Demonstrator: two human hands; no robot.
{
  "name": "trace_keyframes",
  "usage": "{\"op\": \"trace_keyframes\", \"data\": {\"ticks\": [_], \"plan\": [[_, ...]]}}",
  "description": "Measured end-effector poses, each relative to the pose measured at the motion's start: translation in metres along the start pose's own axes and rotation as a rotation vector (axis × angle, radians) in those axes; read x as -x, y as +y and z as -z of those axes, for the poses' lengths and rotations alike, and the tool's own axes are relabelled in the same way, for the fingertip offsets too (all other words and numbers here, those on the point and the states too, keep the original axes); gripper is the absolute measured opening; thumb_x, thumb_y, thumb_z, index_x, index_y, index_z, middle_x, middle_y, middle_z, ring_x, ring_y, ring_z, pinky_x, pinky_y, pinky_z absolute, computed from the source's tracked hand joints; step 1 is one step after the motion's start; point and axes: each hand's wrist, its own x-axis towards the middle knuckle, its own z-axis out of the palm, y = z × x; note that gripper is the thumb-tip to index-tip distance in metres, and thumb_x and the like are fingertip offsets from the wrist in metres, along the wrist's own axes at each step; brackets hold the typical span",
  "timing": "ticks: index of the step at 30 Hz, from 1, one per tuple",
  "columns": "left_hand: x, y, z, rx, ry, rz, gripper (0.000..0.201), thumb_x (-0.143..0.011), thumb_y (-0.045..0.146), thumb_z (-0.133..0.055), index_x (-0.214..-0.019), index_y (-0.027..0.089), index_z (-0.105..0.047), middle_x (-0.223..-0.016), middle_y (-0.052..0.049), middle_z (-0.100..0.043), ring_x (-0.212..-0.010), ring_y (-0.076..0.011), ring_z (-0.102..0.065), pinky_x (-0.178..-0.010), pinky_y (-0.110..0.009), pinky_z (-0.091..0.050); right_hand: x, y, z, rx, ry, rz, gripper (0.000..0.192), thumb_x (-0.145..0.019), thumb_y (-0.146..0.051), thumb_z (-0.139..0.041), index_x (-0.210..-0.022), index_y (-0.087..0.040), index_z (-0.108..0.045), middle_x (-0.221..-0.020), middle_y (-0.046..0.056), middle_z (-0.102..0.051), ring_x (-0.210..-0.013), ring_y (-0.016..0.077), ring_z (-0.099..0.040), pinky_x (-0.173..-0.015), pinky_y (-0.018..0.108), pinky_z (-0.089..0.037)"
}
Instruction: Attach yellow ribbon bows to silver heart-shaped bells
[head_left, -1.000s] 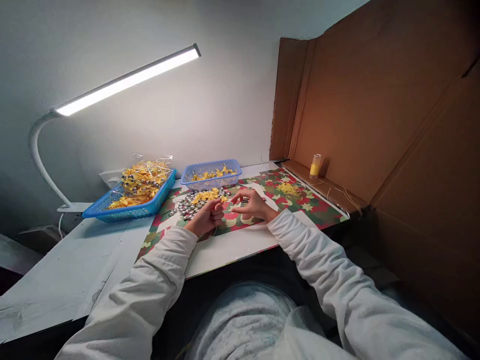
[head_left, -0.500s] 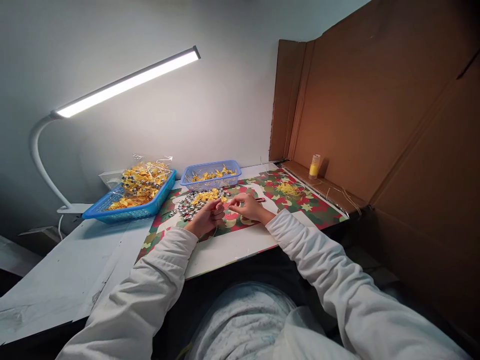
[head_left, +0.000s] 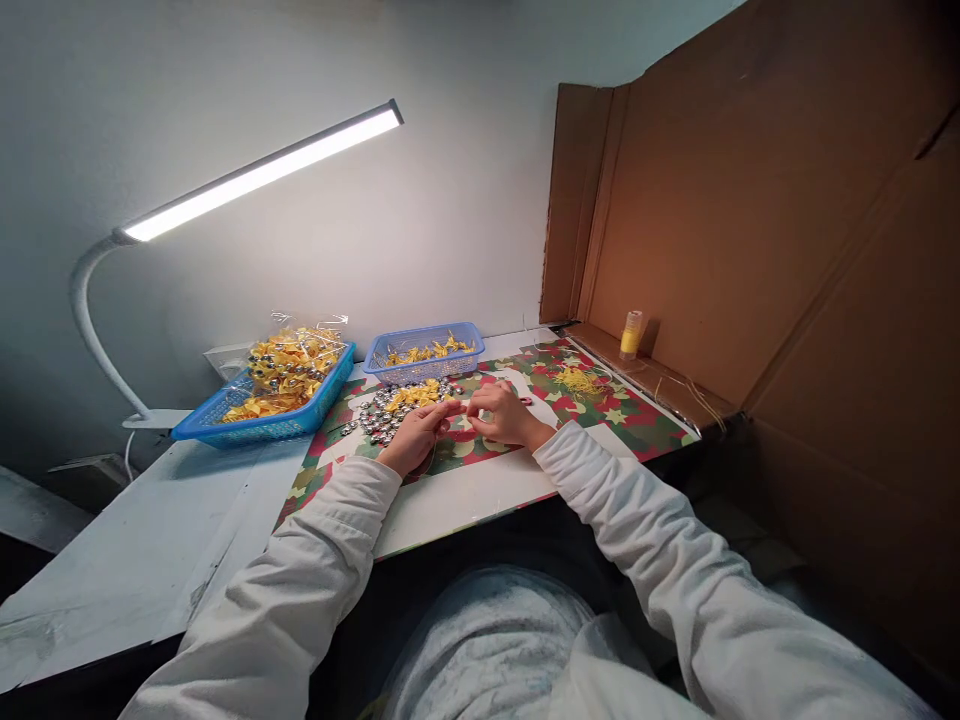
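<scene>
My left hand (head_left: 417, 436) is closed in a pinch over the patterned mat, and a thin string (head_left: 430, 464) loops down beneath its fingers. Close beside it, my right hand (head_left: 504, 414) is also pinched, its fingertips almost meeting the left ones. Whatever sits between the right fingertips is too small to make out. Just beyond the left hand lies a pile of silver bells (head_left: 373, 416) with yellow ribbon pieces (head_left: 420, 393) on it. A small reddish object (head_left: 526, 401) shows partly behind the right hand.
A blue basket (head_left: 262, 430) heaped with yellow pieces and bells stands left; a smaller blue basket (head_left: 424, 374) is at the back. Yellow threads (head_left: 580, 381) lie right on the mat (head_left: 480, 456). A yellow spool (head_left: 631, 336) stands by the cardboard wall (head_left: 750, 220). A lamp (head_left: 262, 170) overhangs the left.
My right hand has lifted slightly and its fingers have curled up more. My left fingers have stretched toward the right hand. The whole view has shifted a little.
</scene>
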Motion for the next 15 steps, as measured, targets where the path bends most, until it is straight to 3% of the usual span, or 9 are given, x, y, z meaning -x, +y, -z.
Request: {"op": "trace_keyframes", "data": {"ticks": [4, 8, 15], "plan": [[0.0000, -0.0046, -0.0001, -0.253, -0.016, -0.059, 0.049, -0.064, 0.056, -0.076, -0.082, 0.011, -0.077, -0.055, -0.002, -0.061, -0.046, -0.0068, -0.037, -0.044, -0.022, -0.028, -0.0004, 0.0008, 0.0024, 0.106, -0.002, -0.009, 0.011, -0.084, -0.016, -0.053, -0.075, -0.018, -0.059, -0.082, 0.003, -0.068, -0.080, 0.0171, -0.053, -0.080, 0.033, -0.025], [0.0021, -0.0037, -0.0015, -0.374, -0.051, -0.036, 0.054, -0.067, 0.064, -0.069, -0.076, 0.012, -0.075, -0.057, -0.004, -0.063, -0.044, -0.0073, -0.038, -0.044, -0.024, -0.025, -0.0008, 0.0005, 0.0012, 0.145, -0.009, -0.033, 0.012, -0.088, -0.015, -0.050, -0.080, -0.018, -0.059, -0.089, 0.004, -0.069, -0.083, 0.0181, -0.052, -0.079, 0.033, -0.024], [0.0064, 0.0008, -0.0026, -0.515, -0.194, -0.108, 0.052, -0.071, 0.064, -0.065, -0.070, 0.013, -0.072, -0.050, 0.001, -0.054, -0.045, -0.0074, -0.034, -0.045, -0.023, -0.025, -0.0010, -0.0022, -0.0009, 0.091, -0.053, -0.040, 0.013, -0.090, -0.018, -0.052, -0.079, -0.018, -0.058, -0.084, 0.002, -0.066, -0.080, 0.0169, -0.050, -0.079, 0.033, -0.025]]}}
